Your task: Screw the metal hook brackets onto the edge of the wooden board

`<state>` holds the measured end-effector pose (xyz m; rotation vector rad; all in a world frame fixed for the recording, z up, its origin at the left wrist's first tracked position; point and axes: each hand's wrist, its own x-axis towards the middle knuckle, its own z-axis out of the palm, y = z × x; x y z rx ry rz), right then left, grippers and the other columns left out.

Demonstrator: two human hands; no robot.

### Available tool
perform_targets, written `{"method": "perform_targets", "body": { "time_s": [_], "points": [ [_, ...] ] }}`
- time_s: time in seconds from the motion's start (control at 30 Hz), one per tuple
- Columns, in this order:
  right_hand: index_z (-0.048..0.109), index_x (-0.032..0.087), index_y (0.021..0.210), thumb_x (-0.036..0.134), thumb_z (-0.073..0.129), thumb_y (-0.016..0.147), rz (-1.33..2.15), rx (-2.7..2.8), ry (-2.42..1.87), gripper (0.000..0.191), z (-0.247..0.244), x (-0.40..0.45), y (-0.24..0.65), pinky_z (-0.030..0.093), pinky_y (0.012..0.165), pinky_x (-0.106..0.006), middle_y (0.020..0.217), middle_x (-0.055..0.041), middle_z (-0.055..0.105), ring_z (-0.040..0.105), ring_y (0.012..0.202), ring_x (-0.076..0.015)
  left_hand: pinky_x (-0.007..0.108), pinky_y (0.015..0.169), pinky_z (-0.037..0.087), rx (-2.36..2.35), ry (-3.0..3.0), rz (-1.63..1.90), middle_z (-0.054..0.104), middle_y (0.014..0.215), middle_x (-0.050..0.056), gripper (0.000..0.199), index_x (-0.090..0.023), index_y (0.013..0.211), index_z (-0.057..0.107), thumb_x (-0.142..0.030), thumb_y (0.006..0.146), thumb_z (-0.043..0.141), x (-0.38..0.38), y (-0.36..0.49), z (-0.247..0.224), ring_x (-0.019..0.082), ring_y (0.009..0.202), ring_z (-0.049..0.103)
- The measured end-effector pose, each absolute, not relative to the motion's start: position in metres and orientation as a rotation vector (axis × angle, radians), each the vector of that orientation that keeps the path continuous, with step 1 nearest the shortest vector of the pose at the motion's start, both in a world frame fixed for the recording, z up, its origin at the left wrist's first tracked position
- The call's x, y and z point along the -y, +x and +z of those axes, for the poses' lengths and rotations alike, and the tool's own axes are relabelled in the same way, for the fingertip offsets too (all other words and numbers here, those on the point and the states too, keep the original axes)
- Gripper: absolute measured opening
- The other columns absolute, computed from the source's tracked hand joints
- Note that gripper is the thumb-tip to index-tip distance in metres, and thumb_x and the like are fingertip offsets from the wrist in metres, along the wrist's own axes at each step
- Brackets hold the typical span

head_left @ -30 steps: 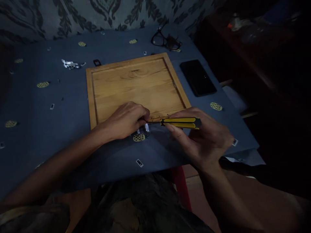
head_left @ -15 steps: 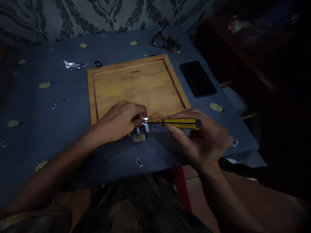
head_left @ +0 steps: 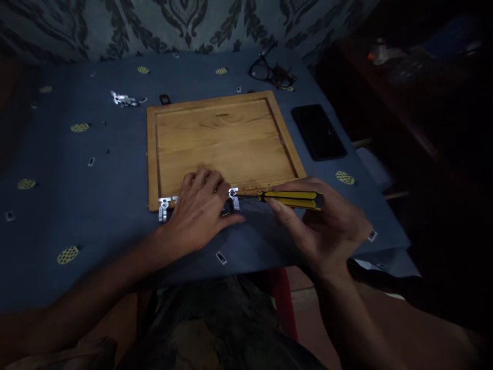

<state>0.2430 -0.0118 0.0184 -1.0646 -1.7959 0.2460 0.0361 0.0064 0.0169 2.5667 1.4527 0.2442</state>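
Observation:
My right hand (head_left: 327,221) is wrapped round a yellow and black screwdriver (head_left: 292,199), held nearly level. Its thin shaft points left, and the tip is at a shiny metal hinge (head_left: 234,199) on the near edge of a framed wooden panel (head_left: 219,144). Beside that hinge my left hand (head_left: 202,208) rests with spread fingers over the panel's near edge, thumb pointing right. Another metal hinge (head_left: 164,208) sits at the panel's near left corner. More metal shows partly under the left hand, mostly hidden.
Loose metal hinges (head_left: 125,99) lie behind the panel on the left, near a small black piece (head_left: 165,99). Eyeglasses (head_left: 271,73) are at the back, and a black phone (head_left: 319,132) lies to the right. A patterned blue cloth (head_left: 111,185) covers the table.
My left hand has let go of the hinge by the screwdriver tip, moved slightly left and flattened onto the panel's edge. The corner hinge has come into view. The right hand keeps its hold.

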Motion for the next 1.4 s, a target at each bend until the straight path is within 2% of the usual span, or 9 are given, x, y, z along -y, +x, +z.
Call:
{"method": "perform_targets", "body": {
  "time_s": [0.23,0.4,0.73,0.93,1.1,1.4],
  "points": [
    [0.074,0.028,0.1,0.022,0.079,0.091,0.239,1.783,-1.084,0.011,0.0169,0.0129,0.2435,0.064,0.066,-0.036,0.086,-0.0004,0.079,0.075,0.074,-0.0206,0.046,0.096,0.045,-1.451,2.586,0.334,0.071,0.114,0.012,0.041,-0.015,0.111,0.072,-0.052,0.094,0.076,-0.0062,0.0362,0.0093,0.033,0.112,0.058],
    [0.073,0.028,0.099,0.02,0.077,0.092,0.24,1.793,-1.055,0.011,0.0178,0.0111,0.2419,0.063,0.065,-0.034,0.084,-0.0005,0.079,0.074,0.072,-0.0193,0.046,0.097,0.045,-1.474,2.527,0.311,0.07,0.114,0.012,0.039,-0.014,0.113,0.072,-0.047,0.094,0.077,-0.0057,0.0377,0.0086,0.033,0.113,0.057],
    [0.079,0.031,0.095,0.025,0.081,0.089,0.328,1.664,-1.148,0.009,0.016,0.0114,0.2434,0.06,0.067,-0.041,0.084,0.0007,0.08,0.072,0.067,-0.021,0.047,0.097,0.044,-1.497,2.431,0.208,0.069,0.116,0.012,0.037,-0.013,0.114,0.072,-0.045,0.095,0.077,-0.0081,0.0408,0.0136,0.033,0.116,0.062],
    [0.079,0.03,0.083,0.027,0.084,0.087,0.286,1.501,-1.19,0.007,0.0188,0.0125,0.2379,0.055,0.052,-0.036,0.079,0.001,0.078,0.064,0.053,-0.0164,0.046,0.097,0.043,-1.477,2.45,0.21,0.07,0.115,0.011,0.039,-0.014,0.113,0.071,-0.048,0.094,0.077,-0.0092,0.0399,0.0121,0.032,0.115,0.062],
    [0.079,0.031,0.095,0.03,0.084,0.088,0.304,1.526,-1.204,0.008,0.0168,0.0097,0.2365,0.054,0.05,-0.035,0.084,0.0016,0.079,0.059,0.047,-0.0134,0.045,0.096,0.043,-1.489,2.463,0.237,0.07,0.113,0.011,0.037,-0.015,0.112,0.071,-0.047,0.095,0.077,-0.0084,0.0396,0.0095,0.031,0.113,0.062],
    [0.079,0.03,0.097,0.025,0.082,0.089,0.352,1.557,-1.168,0.009,0.0141,0.0074,0.2352,0.052,0.049,-0.031,0.089,0.0021,0.079,0.061,0.049,-0.0114,0.047,0.099,0.042,-1.479,2.426,0.184,0.069,0.115,0.012,0.039,-0.013,0.115,0.071,-0.047,0.096,0.075,-0.0086,0.0402,0.0146,0.033,0.115,0.061]
  ]
}}
